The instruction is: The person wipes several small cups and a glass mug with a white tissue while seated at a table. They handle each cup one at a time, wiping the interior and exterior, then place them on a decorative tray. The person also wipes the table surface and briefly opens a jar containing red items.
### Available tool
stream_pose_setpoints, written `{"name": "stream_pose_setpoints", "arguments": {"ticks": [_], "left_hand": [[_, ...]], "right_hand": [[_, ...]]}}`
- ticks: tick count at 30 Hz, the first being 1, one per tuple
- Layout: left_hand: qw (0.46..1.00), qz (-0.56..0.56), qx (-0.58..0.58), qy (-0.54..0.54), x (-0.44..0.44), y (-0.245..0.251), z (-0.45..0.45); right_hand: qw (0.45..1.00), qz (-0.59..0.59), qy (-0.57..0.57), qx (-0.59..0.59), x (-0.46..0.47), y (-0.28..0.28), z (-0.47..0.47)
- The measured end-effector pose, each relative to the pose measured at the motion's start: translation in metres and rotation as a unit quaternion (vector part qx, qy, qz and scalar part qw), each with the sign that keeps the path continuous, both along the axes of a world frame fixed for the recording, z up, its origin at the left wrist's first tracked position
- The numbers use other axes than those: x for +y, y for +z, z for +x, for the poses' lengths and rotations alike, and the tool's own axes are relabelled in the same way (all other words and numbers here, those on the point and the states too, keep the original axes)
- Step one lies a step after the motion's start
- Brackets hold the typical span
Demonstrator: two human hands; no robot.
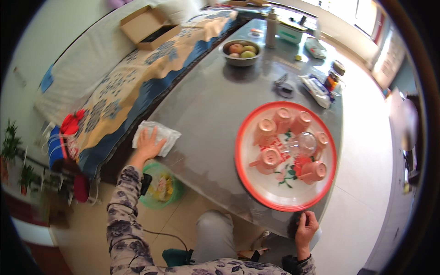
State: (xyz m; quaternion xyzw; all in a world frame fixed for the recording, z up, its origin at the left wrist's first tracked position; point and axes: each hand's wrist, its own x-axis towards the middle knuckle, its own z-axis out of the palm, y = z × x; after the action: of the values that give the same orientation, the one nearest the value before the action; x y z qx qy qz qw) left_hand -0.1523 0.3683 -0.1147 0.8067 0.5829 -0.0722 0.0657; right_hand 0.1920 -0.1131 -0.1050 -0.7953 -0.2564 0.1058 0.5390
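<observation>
My left hand lies palm down on a crumpled white cloth, holding it against the near left corner of the table. Part of the cloth is hidden under the fingers. At the table's near right corner, my right hand is curled closed beside the edge, with nothing visible in it. Just beyond it sits a large round tray with a red rim and a floral pattern. Several pink cups stand upside down on the tray, some tilted, around a clear glass vessel.
Farther up the table are a metal bowl of fruit, a pump bottle, a wipes pack and a jar. A covered sofa runs along the left. Below the left corner stands a green waste bin.
</observation>
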Motion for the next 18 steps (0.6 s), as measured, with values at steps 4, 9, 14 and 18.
{"name": "stream_pose_setpoints", "arguments": {"ticks": [4,9,14,18], "left_hand": [[0.999,-0.032,0.012,-0.024,0.028,0.007,0.066],[0.989,-0.04,-0.002,-0.142,0.041,0.007,0.202],[0.974,-0.047,-0.022,-0.222,0.037,0.013,0.305],[0.955,-0.056,-0.017,-0.292,0.032,0.016,0.353]], "right_hand": [[0.999,-0.03,-0.02,-0.003,0.001,0.005,-0.001],[0.999,-0.04,-0.017,-0.017,0.002,0.008,-0.001],[0.998,-0.041,-0.032,-0.023,0.003,0.008,-0.001],[0.998,-0.044,-0.034,-0.018,0.003,0.009,-0.002]]}}
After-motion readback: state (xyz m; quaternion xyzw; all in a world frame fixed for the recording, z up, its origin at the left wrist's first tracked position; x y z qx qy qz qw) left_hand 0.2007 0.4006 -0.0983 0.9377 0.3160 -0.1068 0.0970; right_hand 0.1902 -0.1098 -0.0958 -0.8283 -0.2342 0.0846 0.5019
